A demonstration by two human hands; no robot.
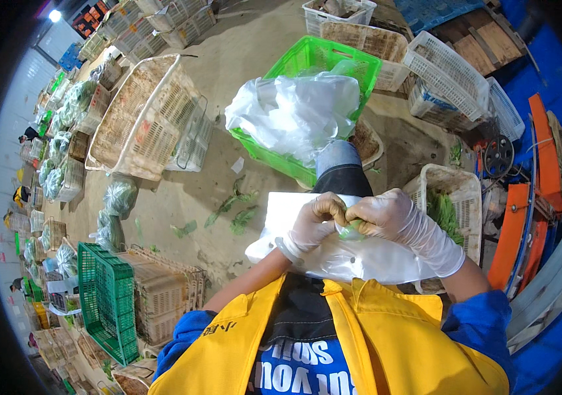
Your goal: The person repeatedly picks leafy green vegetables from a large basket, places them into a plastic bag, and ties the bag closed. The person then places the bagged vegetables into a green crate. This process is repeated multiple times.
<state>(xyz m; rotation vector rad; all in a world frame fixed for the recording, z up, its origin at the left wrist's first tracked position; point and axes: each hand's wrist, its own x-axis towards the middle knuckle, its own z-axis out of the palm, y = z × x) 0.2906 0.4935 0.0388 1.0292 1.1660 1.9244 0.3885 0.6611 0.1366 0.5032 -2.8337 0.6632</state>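
Observation:
Both of my hands wear thin whitish gloves with stained fingertips and meet above my lap. My left hand (314, 222) has thumb and forefinger curled in a pinch at the edge of a clear plastic bag (370, 259). Against it, my right hand (387, 217) is closed on the same plastic, its knuckles up. A small green piece (352, 230) shows just under the fingers; whether it is leaf or tape I cannot tell. Beneath the hands, a white sheet (281, 212) lies across my lap. What the fingertips grip is partly hidden.
Ahead, a bright green crate (301, 57) holds crumpled white plastic bags (293, 111). To the right stands a white crate (469, 197) with leafy greens (443, 217), beside orange machinery (508, 237). Stacked crates (147, 118) and a dark green crate (108, 301) stand left. Loose leaves (234, 202) litter the floor.

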